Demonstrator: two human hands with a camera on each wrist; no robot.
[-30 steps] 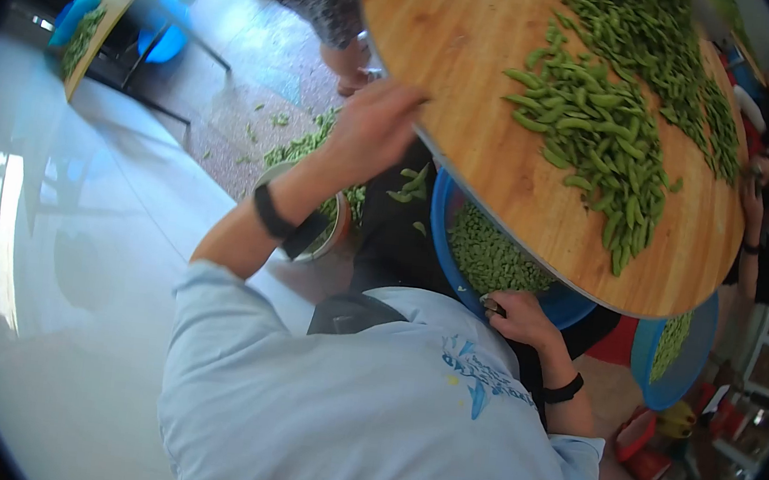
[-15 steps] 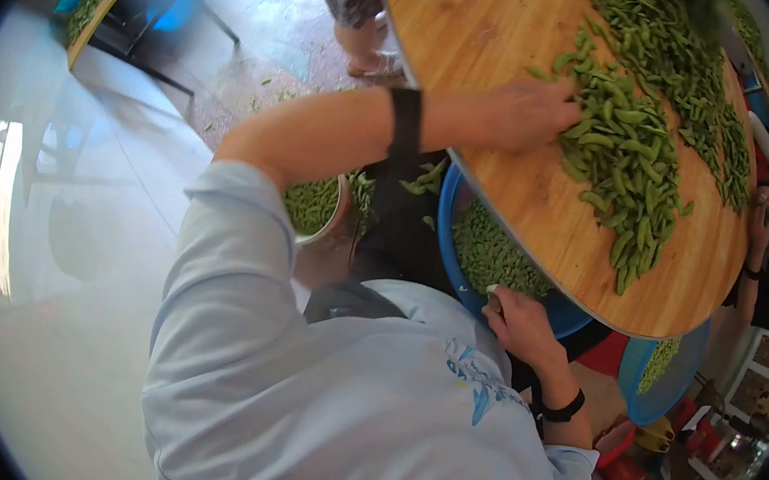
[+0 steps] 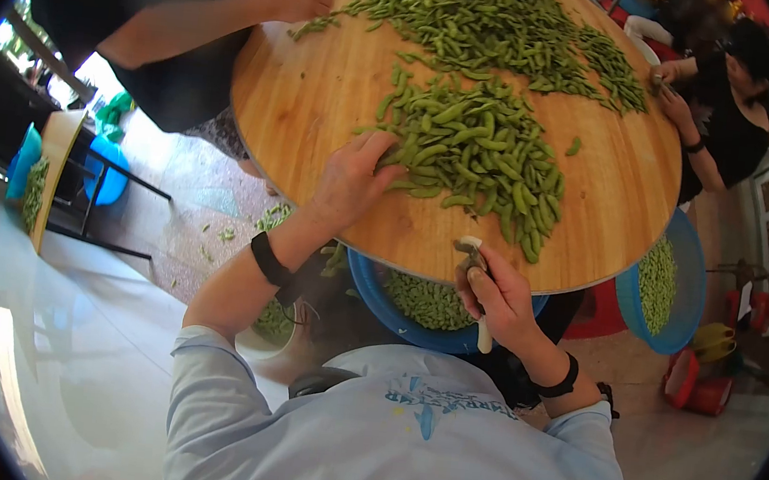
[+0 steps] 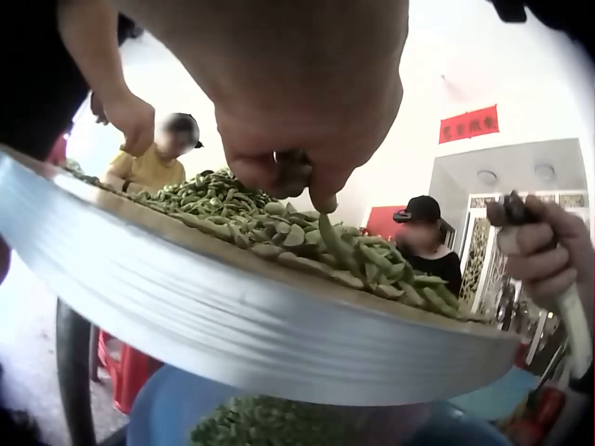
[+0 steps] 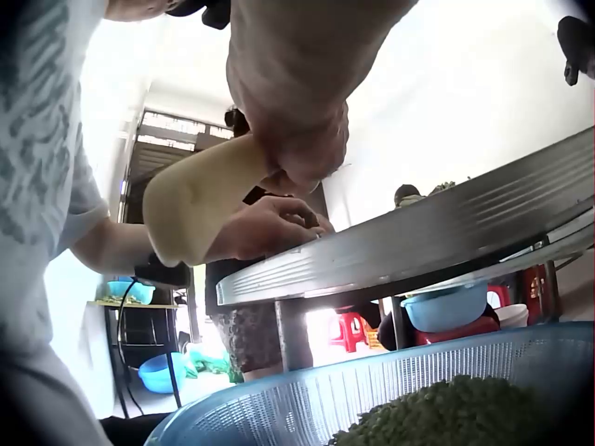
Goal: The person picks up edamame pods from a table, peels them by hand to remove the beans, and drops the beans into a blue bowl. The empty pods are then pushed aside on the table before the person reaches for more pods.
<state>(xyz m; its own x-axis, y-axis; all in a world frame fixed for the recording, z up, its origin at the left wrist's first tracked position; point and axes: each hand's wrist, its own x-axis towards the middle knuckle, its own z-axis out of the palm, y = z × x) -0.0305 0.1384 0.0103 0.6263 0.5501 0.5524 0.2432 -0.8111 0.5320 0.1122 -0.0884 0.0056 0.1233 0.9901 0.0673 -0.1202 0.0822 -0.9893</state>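
My left hand [image 3: 360,174] is at the near-left edge of a heap of green soybean pods [image 3: 474,142] on the round wooden table [image 3: 313,120]. In the left wrist view its fingers are bent, and one pod [image 4: 335,243] stands up against the thumb tip; I cannot tell whether the fingers pinch it. My right hand [image 3: 502,295] grips a tool with a thick cream handle [image 5: 200,200] by the table's near edge. Its grey metal end [image 3: 471,249] shows above the fist. Under the table edge, a blue basket [image 3: 373,300] holds shelled beans [image 3: 430,301].
A larger pod heap [image 3: 482,21] covers the table's far side. One person's hand [image 3: 305,0] is over the left rim; another person [image 3: 736,108] sits at the right. A second blue basket [image 3: 694,282] stands right, and a bucket of pods [image 3: 266,345] stands lower left.
My left hand swung from beside the table onto the pods, then drew back to the heap's near edge. My right hand rose from the basket to the table edge. The head view shifted, showing more table.
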